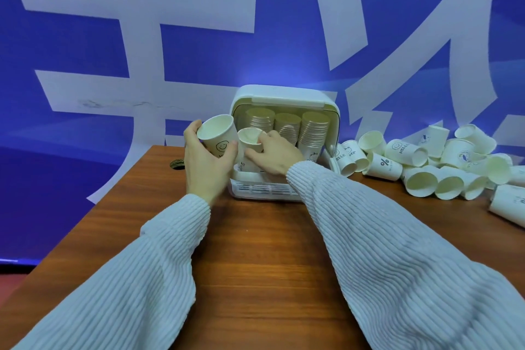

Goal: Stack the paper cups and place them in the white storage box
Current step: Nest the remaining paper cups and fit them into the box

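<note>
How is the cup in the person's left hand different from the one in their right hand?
The left hand holds the smiley cup clear of the white storage box, at its left edge; the right hand holds the other cup at the box's opening. The smiley cup shows its print; the other shows mostly its inside. Both are pale paper cups, mouths towards the camera.

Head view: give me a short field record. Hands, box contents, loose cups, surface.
left hand: left hand grips a smiley cup, tilted, just left of the box opening
right hand: right hand holds a smaller-looking cup at the box front
box: white storage box open toward the camera, three cup stacks inside
loose cups: pile of paper cups lying on their sides, right of the box
surface: wooden table
</note>
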The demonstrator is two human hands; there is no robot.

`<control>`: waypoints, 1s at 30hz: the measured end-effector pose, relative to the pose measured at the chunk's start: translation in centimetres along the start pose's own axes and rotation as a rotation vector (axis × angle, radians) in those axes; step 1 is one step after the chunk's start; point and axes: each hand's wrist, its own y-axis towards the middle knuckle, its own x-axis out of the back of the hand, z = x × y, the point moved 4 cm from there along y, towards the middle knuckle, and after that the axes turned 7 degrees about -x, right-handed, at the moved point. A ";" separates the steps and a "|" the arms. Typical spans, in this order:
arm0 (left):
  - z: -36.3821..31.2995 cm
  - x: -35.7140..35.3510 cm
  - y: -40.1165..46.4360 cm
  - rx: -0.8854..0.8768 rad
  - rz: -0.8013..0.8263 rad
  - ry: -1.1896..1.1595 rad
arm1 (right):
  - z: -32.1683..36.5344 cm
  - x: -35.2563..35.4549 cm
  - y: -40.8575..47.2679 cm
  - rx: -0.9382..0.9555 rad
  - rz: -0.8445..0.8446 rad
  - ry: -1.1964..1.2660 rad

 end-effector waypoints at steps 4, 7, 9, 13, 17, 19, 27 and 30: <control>-0.1 -0.4 1.4 -0.014 0.044 0.066 | -0.4 -1.2 -0.1 0.079 0.048 -0.123; -0.2 -1.1 2.1 -0.041 0.097 0.111 | -0.4 -1.3 -0.3 0.109 0.095 -0.139; -0.3 -1.8 2.3 -0.053 0.152 0.137 | -0.5 -1.1 -0.3 0.112 0.115 -0.047; -0.8 -3.2 2.6 -0.116 0.240 0.202 | -1.2 -0.9 -0.5 0.039 0.156 0.205; -1.9 -4.2 3.1 -0.173 0.283 0.259 | -1.6 -0.8 -0.8 0.033 0.124 0.302; -2.0 -4.5 3.3 -0.168 0.287 0.275 | -1.5 -0.7 -0.9 0.033 0.111 0.322; 1.0 -6.2 2.1 -0.017 0.588 0.477 | -1.9 -0.6 -0.8 0.017 0.149 0.370; 1.4 -6.8 1.6 -0.061 0.714 0.668 | -2.2 0.5 -1.7 0.060 0.094 0.395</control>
